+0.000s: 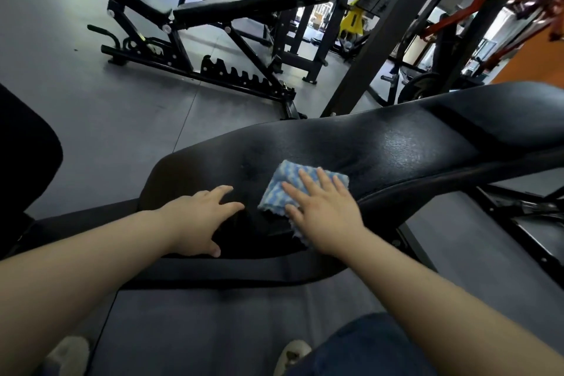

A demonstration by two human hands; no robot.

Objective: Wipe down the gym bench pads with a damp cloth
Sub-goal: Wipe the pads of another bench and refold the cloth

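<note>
One blue-and-white checked cloth point(300, 189) lies on one long black bench pad point(396, 143), and two bare hands work on that pad. The right hand point(323, 210) lies flat on the cloth with straight, spread fingers, pressing it to the vinyl near the pad's near edge; a frayed corner of the cloth hangs just over that edge. The left hand point(198, 217) rests just beside the cloth, fingers straight and spread, holding nothing, thumb at the pad's near rim. The pad runs away to the right, bare and glossy past the cloth. One second adjustable bench point(195, 9) stands well apart on the grey rubber floor point(91, 101), with open floor between. Black rack uprights point(381, 49) rise behind the pad. Two pale shoes point(290, 354) show below.
</note>
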